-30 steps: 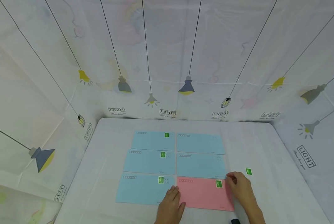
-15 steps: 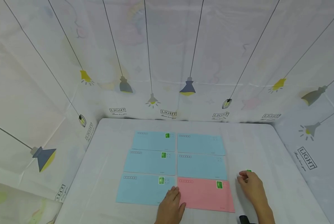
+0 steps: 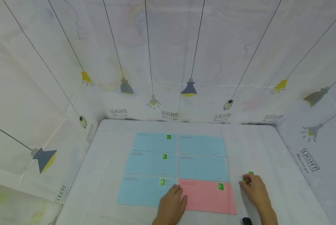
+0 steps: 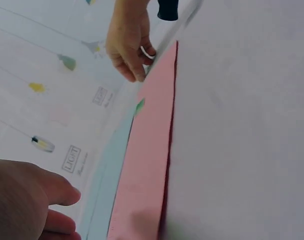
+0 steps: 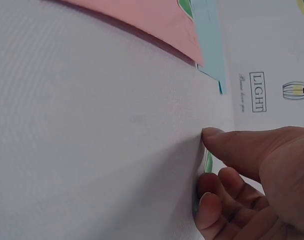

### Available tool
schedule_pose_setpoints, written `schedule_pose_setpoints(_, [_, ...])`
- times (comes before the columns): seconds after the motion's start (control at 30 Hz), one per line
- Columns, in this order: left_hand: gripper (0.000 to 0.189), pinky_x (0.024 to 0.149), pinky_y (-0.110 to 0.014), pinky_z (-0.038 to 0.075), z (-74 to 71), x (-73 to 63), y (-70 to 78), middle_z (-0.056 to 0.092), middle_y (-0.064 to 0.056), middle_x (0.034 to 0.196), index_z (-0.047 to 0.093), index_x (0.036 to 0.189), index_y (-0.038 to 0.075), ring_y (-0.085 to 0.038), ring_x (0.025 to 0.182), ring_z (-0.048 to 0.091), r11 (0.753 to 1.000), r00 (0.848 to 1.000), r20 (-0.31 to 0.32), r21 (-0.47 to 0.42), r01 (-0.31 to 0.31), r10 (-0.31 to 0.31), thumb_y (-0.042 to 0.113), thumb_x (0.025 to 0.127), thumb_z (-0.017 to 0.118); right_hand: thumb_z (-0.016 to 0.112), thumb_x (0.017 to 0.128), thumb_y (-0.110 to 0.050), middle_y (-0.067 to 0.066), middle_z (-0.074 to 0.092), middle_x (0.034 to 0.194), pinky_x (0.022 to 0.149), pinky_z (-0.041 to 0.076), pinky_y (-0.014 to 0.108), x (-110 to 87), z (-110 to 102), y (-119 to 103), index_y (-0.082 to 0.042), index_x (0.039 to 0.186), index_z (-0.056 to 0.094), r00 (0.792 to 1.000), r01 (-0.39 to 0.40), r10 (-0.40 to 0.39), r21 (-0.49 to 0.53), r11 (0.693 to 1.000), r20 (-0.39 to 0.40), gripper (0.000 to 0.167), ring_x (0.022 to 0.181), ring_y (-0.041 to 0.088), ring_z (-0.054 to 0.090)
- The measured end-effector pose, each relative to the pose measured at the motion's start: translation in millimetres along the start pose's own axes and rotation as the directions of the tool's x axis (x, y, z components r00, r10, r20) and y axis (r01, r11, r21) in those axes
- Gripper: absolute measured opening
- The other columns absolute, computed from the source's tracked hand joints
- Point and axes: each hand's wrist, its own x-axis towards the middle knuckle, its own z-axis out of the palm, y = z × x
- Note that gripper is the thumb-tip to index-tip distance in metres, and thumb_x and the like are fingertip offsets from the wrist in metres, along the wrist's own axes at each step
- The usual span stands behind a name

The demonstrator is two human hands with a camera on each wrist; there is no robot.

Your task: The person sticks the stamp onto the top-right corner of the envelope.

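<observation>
Currently, R hand point(image 3: 255, 191) has thumb and fingertips apparently clamped on a green stamp point(image 3: 244, 180), only a sliver showing betw. the tips. Advised: pinch lightly, edge only, so paper doesn't crease; lift clear of 2nd stamp point(image 3: 250, 172), just beyond those fingers, to avoid dragging it. L hand point(image 3: 170, 204) lies w/ fingers approx. together, thumb apart, across adjoining edges of near blue envelope point(image 3: 139, 190) and pink envelope point(image 3: 204, 200); flat, even pressure rec'd so neither shifts. Obscured: most of pinched stamp, hence orientation and any contact w/ tabletop point(image 3: 286, 162) can't be told; part of 2nd stamp, behind R fingers. Dark item point(image 3: 246, 221) nearer the wearer than R fingers: cut off by frame, ID unconfirmed.
</observation>
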Motion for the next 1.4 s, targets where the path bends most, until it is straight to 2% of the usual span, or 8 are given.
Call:
schedule_pose_setpoints(0.17, [0.031, 0.081, -0.034, 0.062, -5.2, 24.6, 1.1, 0.073, -0.012, 0.110, 0.074, 0.106, -0.002, -0.025, 0.106, 0.073, 0.999, 0.997, -0.075, -0.003, 0.036, -0.036, 0.025, 0.089, 0.076, 0.072, 0.090, -0.017, 0.027, 0.056, 0.106, 0.069, 0.051, 0.038, 0.7, -1, 1, 0.010, 0.119, 0.059, 1.000, -0.010, 0.011, 0.008, 1.000, -0.011, 0.042, 0.088, 0.029, 0.058])
schedule_pose_setpoints(0.4, [0.034, 0.081, -0.035, 0.062, 7.9, 54.0, -4.6, 0.072, -0.014, 0.114, 0.072, 0.109, -0.002, -0.025, 0.110, 0.071, 0.995, 0.993, -0.079, 0.034, 0.095, -0.092, 0.027, 0.093, 0.072, 0.073, 0.089, -0.019, 0.029, 0.055, 0.108, 0.070, 0.050, 0.038, 2.0, -2, 5, 0.012, 0.120, 0.057, 1.000, -0.023, 0.024, 0.048, 0.999, -0.020, 0.046, 0.094, 0.034, 0.058])
schedule_pose_setpoints(0.53, [0.036, 0.082, -0.034, 0.062, 18.6, 64.5, -7.4, 0.070, -0.014, 0.117, 0.070, 0.113, -0.003, -0.027, 0.115, 0.068, 0.993, 0.991, -0.096, 0.070, 0.097, -0.091, 0.027, 0.094, 0.071, 0.071, 0.090, -0.018, 0.031, 0.056, 0.109, 0.073, 0.052, 0.044, 3.8, -3, 8, 0.013, 0.119, 0.058, 1.000, -0.006, 0.007, 0.045, 0.999, -0.013, 0.044, 0.097, 0.039, 0.060])
schedule_pose_setpoints(0.63, [0.039, 0.082, -0.032, 0.061, 24.6, 70.5, -7.4, 0.068, -0.013, 0.121, 0.069, 0.116, -0.003, -0.026, 0.119, 0.066, 0.987, 0.992, -0.076, 0.117, 0.112, -0.103, 0.029, 0.093, 0.072, 0.070, 0.091, -0.017, 0.031, 0.058, 0.106, 0.074, 0.053, 0.046, 5.8, -4, 8, 0.013, 0.117, 0.060, 1.000, -0.004, 0.004, 0.035, 0.999, 0.000, 0.041, 0.096, 0.039, 0.061])
schedule_pose_setpoints(0.83, [0.047, 0.090, -0.031, 0.059, 31.3, 76.6, -6.1, 0.066, -0.012, 0.127, 0.068, 0.120, -0.003, -0.025, 0.123, 0.064, 0.965, 0.989, 0.016, 0.222, 0.138, -0.145, 0.036, 0.094, 0.070, 0.068, 0.093, -0.013, 0.027, 0.060, 0.102, 0.070, 0.053, 0.041, 10.1, -6, 7, 0.012, 0.114, 0.062, 0.999, -0.024, 0.023, 0.032, 0.999, 0.034, 0.034, 0.091, 0.032, 0.061])
schedule_pose_setpoints(1.0, [0.049, 0.092, -0.029, 0.058, 31.9, 75.6, -5.8, 0.065, -0.012, 0.131, 0.068, 0.121, -0.004, -0.023, 0.124, 0.063, 0.953, 0.987, 0.072, 0.278, 0.117, -0.142, 0.037, 0.095, 0.069, 0.067, 0.092, -0.013, 0.030, 0.059, 0.105, 0.073, 0.054, 0.044, 10.9, -8, 7, 0.012, 0.111, 0.061, 0.998, -0.033, 0.031, 0.038, 0.999, 0.055, 0.031, 0.094, 0.038, 0.063])
schedule_pose_setpoints(1.23, [0.048, 0.086, -0.030, 0.060, 34.2, 75.9, -4.9, 0.066, -0.014, 0.130, 0.069, 0.118, -0.006, -0.026, 0.120, 0.066, 0.961, 0.988, 0.063, 0.249, 0.121, -0.141, 0.036, 0.093, 0.071, 0.065, 0.093, -0.013, 0.028, 0.061, 0.104, 0.070, 0.052, 0.041, 8.2, -10, 8, 0.010, 0.111, 0.057, 0.997, -0.045, 0.042, 0.044, 0.998, 0.059, 0.029, 0.092, 0.035, 0.062])
schedule_pose_setpoints(1.4, [0.047, 0.084, -0.031, 0.061, 37.0, 76.2, -5.0, 0.066, -0.013, 0.129, 0.070, 0.117, -0.006, -0.026, 0.120, 0.066, 0.963, 0.990, 0.050, 0.244, 0.114, -0.130, 0.035, 0.093, 0.072, 0.050, 0.097, -0.011, 0.026, 0.063, 0.105, 0.062, 0.046, 0.030, 6.9, -12, 9, 0.009, 0.127, 0.049, 0.998, -0.042, 0.039, 0.055, 0.998, 0.051, 0.036, 0.083, 0.026, 0.061])
